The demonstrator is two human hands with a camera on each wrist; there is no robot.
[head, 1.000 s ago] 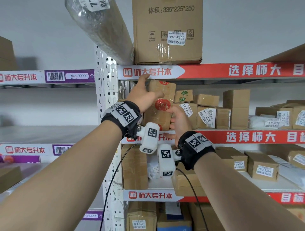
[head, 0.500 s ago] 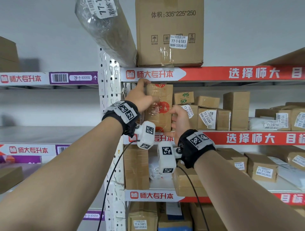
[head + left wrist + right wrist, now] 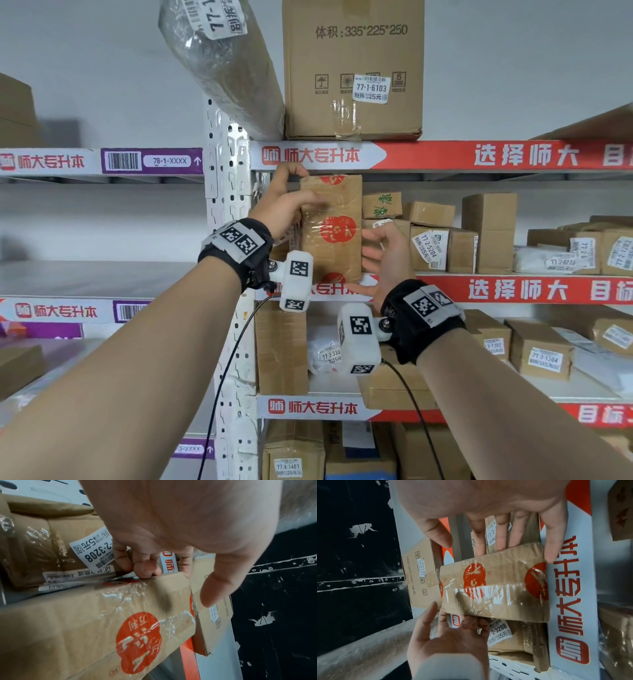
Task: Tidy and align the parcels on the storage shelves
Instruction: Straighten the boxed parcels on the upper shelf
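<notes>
A brown taped parcel with red round prints [image 3: 330, 226] stands upright at the left end of the second shelf, close under the shelf above. My left hand [image 3: 301, 192] grips its top left corner, fingers curled over the far edge [image 3: 142, 568] and thumb on the front face. My right hand [image 3: 380, 246] is at the parcel's right side with fingers straight [image 3: 498, 540] and thumb spread apart. The wrist views show the parcel [image 3: 120, 615] [image 3: 493, 588] resting at the shelf's front lip.
A white perforated upright [image 3: 226, 240] stands just left of the parcel. Behind it lies another parcel labelled 77-2-3208 [image 3: 92, 550]. Several small boxes [image 3: 428, 246] fill the shelf to the right. Above sit a large carton [image 3: 352, 68] and a plastic-wrapped roll [image 3: 222, 61].
The parcel has gone from leaning to standing upright. My right hand has let go of its right edge and straightened its fingers. The left hand keeps its hold at the top.
</notes>
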